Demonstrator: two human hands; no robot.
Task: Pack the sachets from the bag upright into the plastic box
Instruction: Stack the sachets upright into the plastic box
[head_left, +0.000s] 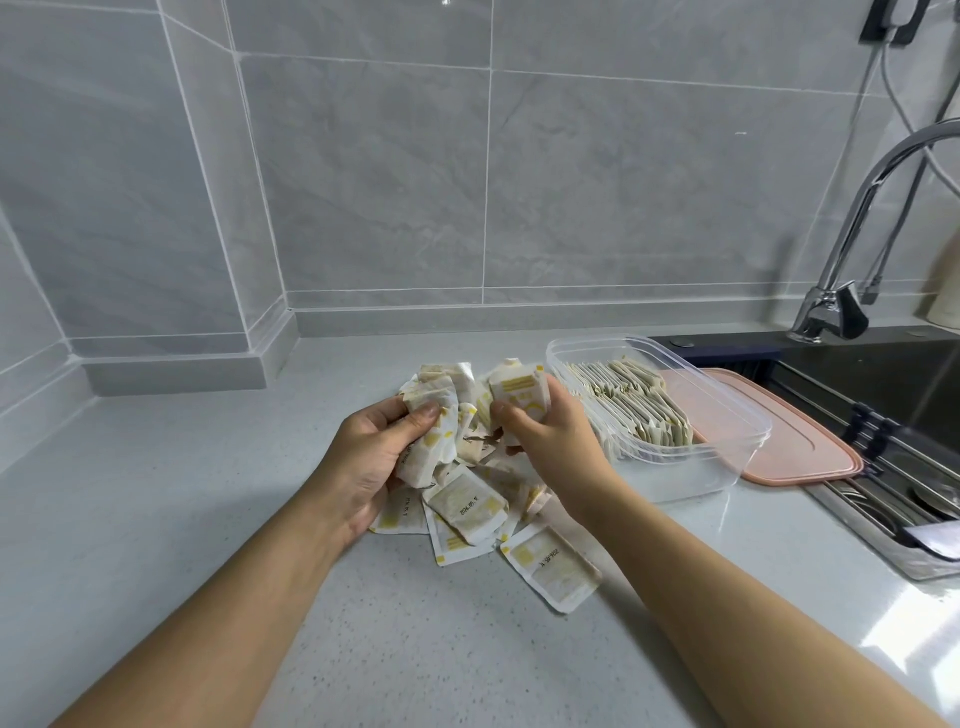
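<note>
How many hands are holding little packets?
2. The left hand grips a bunch of sachets above the loose pile. The right hand holds a single sachet upright beside the plastic box. No other hands show.

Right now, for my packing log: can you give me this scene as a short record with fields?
left grip: holds crumpled white-and-yellow packaging, bag or sachets unclear
right grip: holds one sachet, roughly upright
plastic box: open, row of sachets standing in its far part, near end bare
loose sachets: piled on the counter below the hands
pink lid: flat, right of the box, by the sink
</note>
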